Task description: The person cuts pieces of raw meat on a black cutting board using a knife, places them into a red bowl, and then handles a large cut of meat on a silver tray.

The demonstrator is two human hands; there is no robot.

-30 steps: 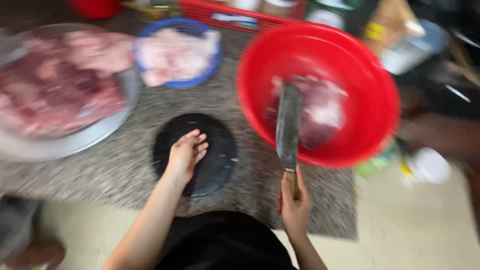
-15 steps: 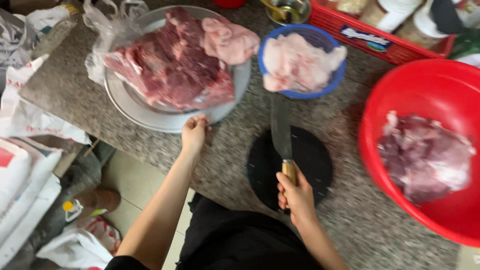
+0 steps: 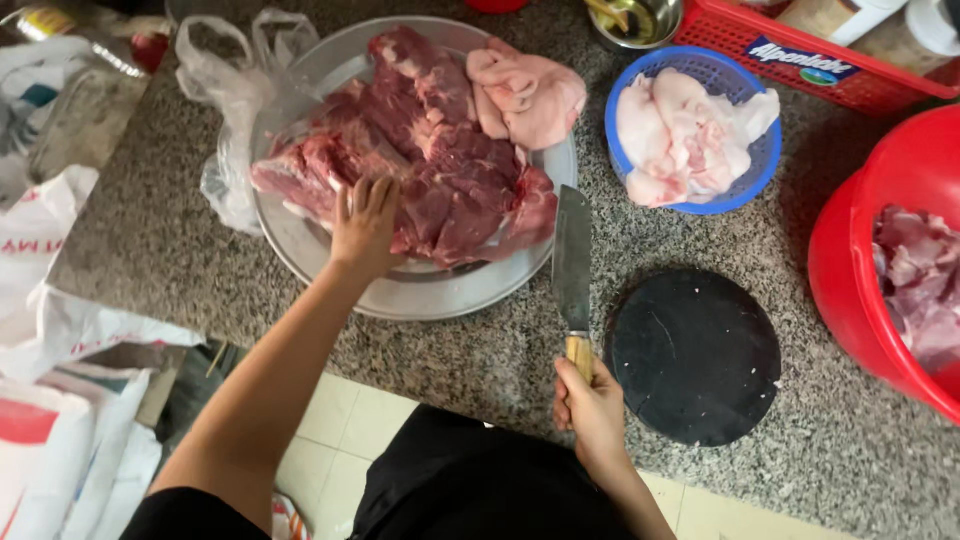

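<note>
My left hand (image 3: pixel 364 222) rests on a big slab of dark red raw meat (image 3: pixel 440 160) piled on a round metal tray (image 3: pixel 420 290). A paler pink piece (image 3: pixel 530 95) lies at the tray's far right. My right hand (image 3: pixel 592 402) grips the wooden handle of a cleaver (image 3: pixel 573 262), whose blade points away from me, beside the tray's right rim. A round black cutting board (image 3: pixel 695 355) lies bare just right of the cleaver on the speckled granite counter (image 3: pixel 150 240).
A blue basket (image 3: pixel 745 185) holds pale fatty pieces. A red basin (image 3: pixel 850 270) at the right holds cut meat. A red crate (image 3: pixel 830 60) and a metal bowl (image 3: pixel 635 25) stand at the back. Plastic bags (image 3: pixel 225 110) lie left of the tray; white sacks (image 3: pixel 60 420) sit on the floor.
My view has swung left. My left hand moved from the tray's rim onto the red meat. The cleaver shifted left, off the black board, to beside the tray.
</note>
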